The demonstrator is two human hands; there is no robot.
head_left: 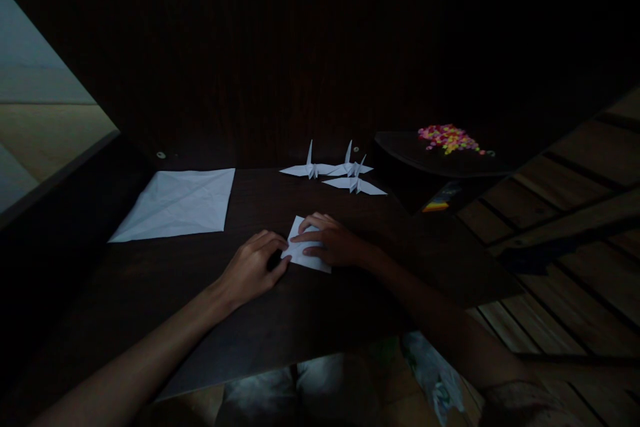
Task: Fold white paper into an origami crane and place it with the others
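A small folded piece of white paper point(309, 260) lies on the dark desk before me. My left hand point(253, 265) is at its left corner, the thumb and bent forefinger gripping the edge there. Across the paper's upper right lies my right hand point(333, 240), its fingers spread and pressing on the sheet, hiding part of it. Three white origami cranes point(355, 183) stand close together behind, wings out and necks raised. To the left rests a larger creased sheet of white paper point(187, 203).
A rounded dark side shelf point(395, 143) at the right carries a pile of small pink, red and yellow pieces point(450, 139). A dark panel point(250, 67) rises behind the desk point(150, 300). Below right, a plastic bag point(435, 373) sits near wooden slats point(565, 320).
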